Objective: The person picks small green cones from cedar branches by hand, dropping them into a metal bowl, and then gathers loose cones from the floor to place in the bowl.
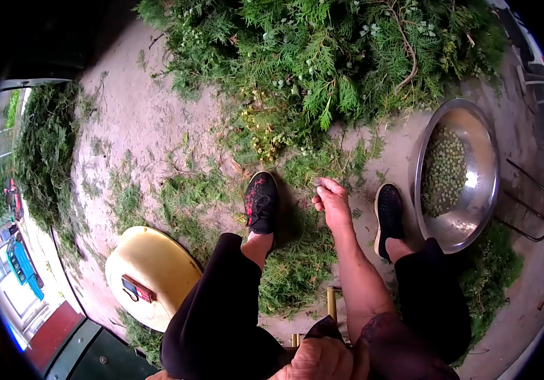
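Head view, from where I stand: right hand (332, 201) is out low over the floor (177, 120), between the left shoe (260, 201) and right shoe (388, 212). Grip: fingers bent in toward the thumb; can't tell if it's pinching anything small. Left hand (322, 361) is down at the lap, fingers curled by dark cloth, partly cut off; can't tell if it's clamped on that. Loose green sprigs (307, 168) are scattered around the right hand, short of the near edge of the big branch pile (322, 57). Steel bowl (482, 199) sits just beyond the right shoe, tilted in view, small round green fruits (440, 174) inside, mostly toward its left wall. Yellow basin (148, 253) is upside down left of the legs, phone (139, 288) on top. Second branch heap (47, 152) runs along the floor's left edge.
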A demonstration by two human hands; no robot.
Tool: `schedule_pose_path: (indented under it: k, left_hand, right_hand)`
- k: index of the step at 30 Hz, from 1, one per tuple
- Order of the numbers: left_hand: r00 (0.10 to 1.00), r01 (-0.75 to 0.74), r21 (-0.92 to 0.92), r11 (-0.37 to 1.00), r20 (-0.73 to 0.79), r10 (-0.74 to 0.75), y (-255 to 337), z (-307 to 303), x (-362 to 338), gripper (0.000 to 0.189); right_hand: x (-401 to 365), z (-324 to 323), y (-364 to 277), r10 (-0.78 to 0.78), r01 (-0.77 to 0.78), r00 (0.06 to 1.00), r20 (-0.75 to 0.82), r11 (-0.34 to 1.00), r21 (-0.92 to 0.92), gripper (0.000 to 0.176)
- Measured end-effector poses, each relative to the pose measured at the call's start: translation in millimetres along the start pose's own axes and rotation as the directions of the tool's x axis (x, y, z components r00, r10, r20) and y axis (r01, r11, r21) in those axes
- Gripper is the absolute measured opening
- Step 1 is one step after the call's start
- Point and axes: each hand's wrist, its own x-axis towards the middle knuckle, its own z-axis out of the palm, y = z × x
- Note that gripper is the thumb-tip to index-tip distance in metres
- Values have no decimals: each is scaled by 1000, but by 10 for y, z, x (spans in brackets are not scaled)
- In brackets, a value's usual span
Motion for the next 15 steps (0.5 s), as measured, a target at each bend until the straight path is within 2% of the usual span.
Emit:
schedule_pose_path:
  k: [1,4,5,8,10,12,13,15]
  left_hand:
    - [1000,-1,-11,1000,2,1,3,1,1,39]
    - [1000,-7,-4,1000,7,7,-7,-3,0,39]
    - [1000,-7,6,1000,14,7,-10,-10,-1,39]
    - [999,-12,22,1000,34,11,-43,-37,7,40]
    - [999,-17,13,1000,44,16,-72,-42,7,40]
    - [999,-19,6,1000,31,19,-99,-49,10,40]
    - [999,-22,1,1000,24,22,-110,-49,13,40]
    - [999,-23,-6,1000,26,23,-130,-45,19,40]
  right_hand:
    - [-20,12,-3,-57,17,989,-133,960,-279,18]
    - [93,-70,43,-263,111,956,-131,736,-668,15]
    - [129,-70,67,-398,225,906,-145,742,-632,14]
    - [337,58,3,-511,342,845,-156,741,-578,15]
    - [501,170,-29,-573,436,819,-25,649,-624,16]
    - [659,297,-48,-589,456,802,102,492,-742,18]
    - [707,353,-64,-542,379,832,117,401,-834,24]
    - [723,436,-121,-541,314,835,101,319,-894,25]
